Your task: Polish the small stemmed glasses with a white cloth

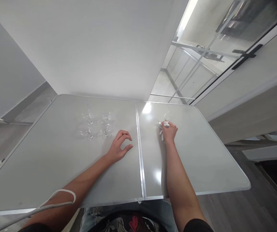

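Note:
My right hand (169,131) is closed around a crumpled white cloth or tissue (166,124) on the right half of the table. A clear glass (167,115) shows just beyond its fingers; whether they touch the glass I cannot tell. My left hand (120,145) hovers over or rests on the table left of the seam, fingers curved and apart, with nothing in it. Left of that hand stand several small clear stemmed glasses (106,133), grouped close together. Their outlines are faint against the pale surface.
A pale folding table (116,180) with a metal seam (139,145) down its middle spans the view. Beyond it rises a white wall (99,48). At the right is a glass sliding door (189,71). A white cable (56,204) crosses over my left forearm.

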Available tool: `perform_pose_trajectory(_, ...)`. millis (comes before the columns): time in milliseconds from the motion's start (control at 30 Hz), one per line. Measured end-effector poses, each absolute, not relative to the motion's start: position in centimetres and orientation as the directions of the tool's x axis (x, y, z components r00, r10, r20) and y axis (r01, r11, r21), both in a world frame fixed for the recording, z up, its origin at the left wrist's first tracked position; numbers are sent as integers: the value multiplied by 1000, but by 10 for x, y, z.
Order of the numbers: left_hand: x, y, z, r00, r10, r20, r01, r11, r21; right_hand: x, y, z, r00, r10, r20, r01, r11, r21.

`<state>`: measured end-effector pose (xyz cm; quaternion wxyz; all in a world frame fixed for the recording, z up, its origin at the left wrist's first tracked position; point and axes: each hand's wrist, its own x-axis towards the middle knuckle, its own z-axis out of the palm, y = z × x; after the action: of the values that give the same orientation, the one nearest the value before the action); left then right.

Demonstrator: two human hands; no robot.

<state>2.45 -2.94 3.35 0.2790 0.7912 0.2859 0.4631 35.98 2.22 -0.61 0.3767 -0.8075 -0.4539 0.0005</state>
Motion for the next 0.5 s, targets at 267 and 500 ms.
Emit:
perform_pose_trajectory(267, 24, -31, 32, 420, 716, 557, 177, -667, 723, 358, 23, -7, 531, 796, 291, 733, -259, -630)
perform_pose_trajectory(500, 23, -30, 30, 421, 724, 547, 170, -655, 736, 352, 20, 1, 517, 803, 297, 692, -188, -697)
